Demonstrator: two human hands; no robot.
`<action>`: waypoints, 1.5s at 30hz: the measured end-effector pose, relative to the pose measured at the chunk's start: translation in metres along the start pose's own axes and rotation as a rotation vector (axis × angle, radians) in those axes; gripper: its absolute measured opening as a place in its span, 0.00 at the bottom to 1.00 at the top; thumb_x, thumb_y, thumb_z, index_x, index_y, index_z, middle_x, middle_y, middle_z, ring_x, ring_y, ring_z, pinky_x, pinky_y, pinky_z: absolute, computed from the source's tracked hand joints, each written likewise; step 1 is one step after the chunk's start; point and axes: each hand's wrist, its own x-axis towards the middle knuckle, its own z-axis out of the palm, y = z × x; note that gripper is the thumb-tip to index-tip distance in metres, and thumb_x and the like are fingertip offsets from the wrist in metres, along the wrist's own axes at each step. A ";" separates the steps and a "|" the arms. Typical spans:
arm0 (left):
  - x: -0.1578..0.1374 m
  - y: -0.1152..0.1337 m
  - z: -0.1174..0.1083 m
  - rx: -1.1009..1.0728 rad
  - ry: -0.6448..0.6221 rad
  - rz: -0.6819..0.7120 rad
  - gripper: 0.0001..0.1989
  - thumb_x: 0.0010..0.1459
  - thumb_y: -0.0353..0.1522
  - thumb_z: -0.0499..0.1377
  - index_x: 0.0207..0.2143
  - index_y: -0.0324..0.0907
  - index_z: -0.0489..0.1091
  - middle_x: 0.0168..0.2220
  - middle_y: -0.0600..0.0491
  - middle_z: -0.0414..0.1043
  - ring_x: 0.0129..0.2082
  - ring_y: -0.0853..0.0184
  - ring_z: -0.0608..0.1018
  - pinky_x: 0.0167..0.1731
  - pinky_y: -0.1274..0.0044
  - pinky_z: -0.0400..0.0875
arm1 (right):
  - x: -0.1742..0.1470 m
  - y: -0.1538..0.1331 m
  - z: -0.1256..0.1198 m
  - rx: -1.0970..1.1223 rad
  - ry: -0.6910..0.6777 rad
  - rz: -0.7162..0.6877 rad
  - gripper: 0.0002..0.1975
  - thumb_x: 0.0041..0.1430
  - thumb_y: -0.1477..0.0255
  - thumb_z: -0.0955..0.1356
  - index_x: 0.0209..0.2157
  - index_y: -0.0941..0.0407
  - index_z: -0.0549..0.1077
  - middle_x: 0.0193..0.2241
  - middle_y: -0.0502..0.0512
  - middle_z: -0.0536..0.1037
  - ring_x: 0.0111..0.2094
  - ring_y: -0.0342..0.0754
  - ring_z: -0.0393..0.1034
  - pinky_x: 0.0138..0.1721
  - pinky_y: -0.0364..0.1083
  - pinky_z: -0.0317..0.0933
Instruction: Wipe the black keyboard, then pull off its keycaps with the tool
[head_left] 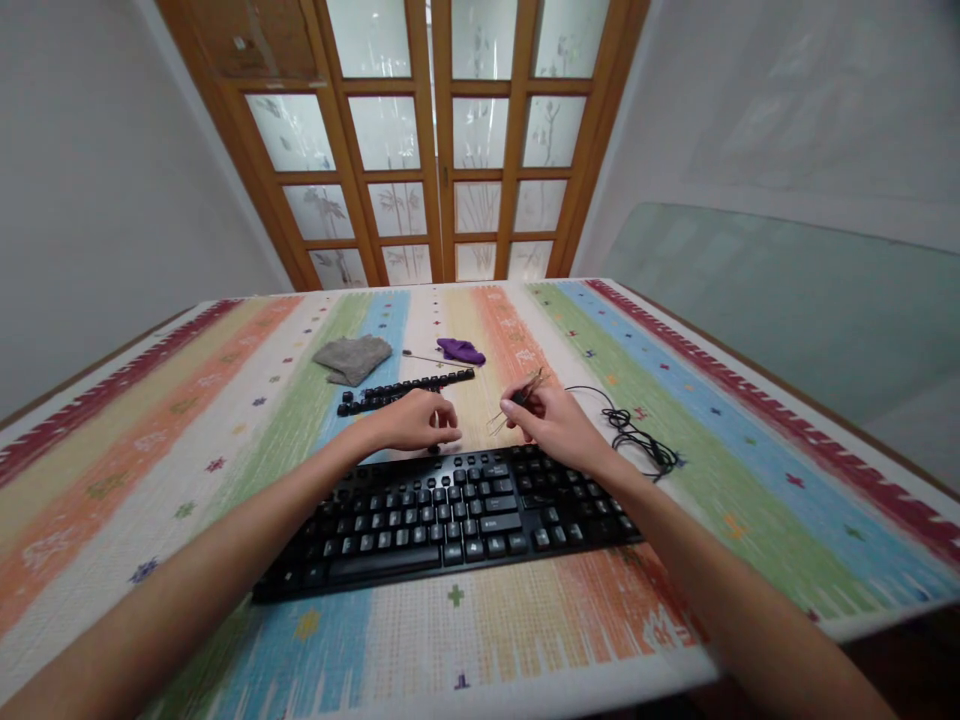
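Head cam: black keyboard point(469, 523) on a striped tablecloth point(480, 640). Right hand point(551, 420) is just past the keyboard's far edge, fingers pinched around a wire keycap puller point(519, 397). Left hand point(414, 418) curls beyond that same edge, right at what looks like a loose keycap point(433, 449) (can't tell if the fingers grip it). Removed key rows point(409, 386) lie farther out from the keyboard.

There are two hands point(416, 420) point(553, 420), one keyboard point(420, 520), one grey cloth point(352, 358).
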 end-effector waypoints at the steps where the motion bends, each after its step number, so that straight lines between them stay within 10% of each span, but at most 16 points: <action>1: -0.003 -0.001 -0.002 -0.015 -0.042 -0.014 0.10 0.56 0.38 0.62 0.32 0.40 0.78 0.25 0.53 0.77 0.25 0.68 0.76 0.28 0.79 0.65 | -0.001 0.000 0.000 -0.001 -0.006 -0.002 0.14 0.62 0.60 0.66 0.33 0.58 0.72 0.25 0.54 0.76 0.24 0.45 0.69 0.25 0.44 0.62; 23: 0.015 -0.012 0.004 -0.087 0.164 -0.212 0.07 0.57 0.33 0.60 0.29 0.39 0.75 0.21 0.55 0.75 0.23 0.67 0.77 0.31 0.77 0.68 | -0.005 0.005 0.008 0.024 -0.039 0.010 0.11 0.63 0.64 0.66 0.37 0.58 0.71 0.26 0.52 0.75 0.24 0.44 0.68 0.27 0.44 0.61; 33: -0.005 -0.024 0.001 -0.059 0.125 -0.101 0.17 0.48 0.29 0.64 0.44 0.38 0.76 0.34 0.50 0.79 0.31 0.66 0.78 0.35 0.76 0.71 | -0.008 0.004 0.010 -0.017 -0.028 -0.007 0.11 0.63 0.64 0.66 0.37 0.58 0.72 0.26 0.53 0.75 0.27 0.46 0.70 0.27 0.44 0.62; 45: -0.001 -0.015 0.000 0.103 0.023 0.163 0.15 0.50 0.20 0.61 0.38 0.41 0.80 0.34 0.52 0.73 0.29 0.71 0.74 0.33 0.80 0.67 | -0.011 -0.001 0.010 -0.038 -0.043 0.008 0.11 0.62 0.64 0.65 0.36 0.59 0.72 0.26 0.54 0.75 0.25 0.46 0.69 0.27 0.45 0.61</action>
